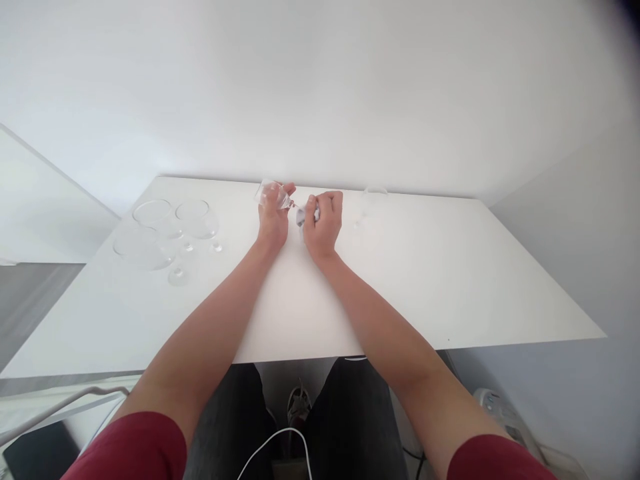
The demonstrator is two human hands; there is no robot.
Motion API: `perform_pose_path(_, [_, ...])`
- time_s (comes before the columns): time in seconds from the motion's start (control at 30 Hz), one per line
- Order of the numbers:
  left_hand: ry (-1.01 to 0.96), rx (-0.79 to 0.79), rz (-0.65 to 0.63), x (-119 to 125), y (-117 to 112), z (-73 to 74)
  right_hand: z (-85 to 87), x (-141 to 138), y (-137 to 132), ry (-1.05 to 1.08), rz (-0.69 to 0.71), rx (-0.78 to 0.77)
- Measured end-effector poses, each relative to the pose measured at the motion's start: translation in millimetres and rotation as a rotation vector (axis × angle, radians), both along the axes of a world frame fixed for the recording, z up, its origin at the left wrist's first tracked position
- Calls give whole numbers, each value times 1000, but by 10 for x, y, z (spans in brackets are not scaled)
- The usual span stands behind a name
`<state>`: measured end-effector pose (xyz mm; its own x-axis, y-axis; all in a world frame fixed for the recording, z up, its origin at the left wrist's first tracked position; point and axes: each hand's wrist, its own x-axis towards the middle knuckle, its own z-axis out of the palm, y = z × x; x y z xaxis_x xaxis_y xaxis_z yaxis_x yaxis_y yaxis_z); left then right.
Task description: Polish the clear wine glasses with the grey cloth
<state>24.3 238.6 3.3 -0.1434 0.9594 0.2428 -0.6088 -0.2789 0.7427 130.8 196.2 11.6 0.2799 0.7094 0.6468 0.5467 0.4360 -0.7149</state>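
Observation:
My left hand (273, 217) is closed round a clear stemmed glass (270, 193), which lies tilted with its bowl to the upper left, over the far middle of the white table (450, 280). My right hand (325, 223) is closed on a small crumpled white cloth (303, 215) that it presses against the stem end of that glass. Both hands touch each other just above the tabletop.
Three large clear wine glasses (150, 233) stand upright at the table's far left. Another clear glass (373, 200) stands right of my hands near the back edge. A white wall rises behind. Below the front edge are my legs, a white cable (273, 443) and a white appliance (505, 413).

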Motion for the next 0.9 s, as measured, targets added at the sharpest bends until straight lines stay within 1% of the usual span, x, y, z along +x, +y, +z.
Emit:
perform_pose_path(0.07, [6, -12, 36, -17, -4, 6, 35, -14, -61, -83, 74, 51])
perform_pose_path(0.17, [108, -22, 34, -48, -50, 42, 50, -101, -161, -190, 258, 105])
perform_pose_path(0.23, [195, -24, 4, -64, -96, 79, 47, -180, -213, -206, 364, 91])
perform_pose_path(0.27, [214, -26, -4, -67, -118, 96, 46, -215, -229, -197, 390, 67])
perform_pose_path(0.33, [199, -37, -12, -63, -148, 123, 49, -262, -243, -151, 378, 0])
perform_pose_path(0.43, [152, -39, -45, -41, -165, 137, 55, -274, -223, -77, 253, -95])
perform_pose_path(0.5, [155, -21, -76, -31, -164, 136, 49, -265, -200, -59, 204, -133])
perform_pose_path(0.6, [185, 6, -78, -31, -162, 136, 26, -259, -178, -12, 218, -167])
perform_pose_path(0.7, [232, 28, -60, -38, -163, 143, 4, -264, -167, 37, 225, -237])
perform_pose_path(0.8, [292, 46, -44, -45, -162, 143, -11, -262, -154, 47, 224, -306])
perform_pose_path(0.9, [344, 38, -29, -49, -150, 122, -17, -253, -146, 52, 232, -340])
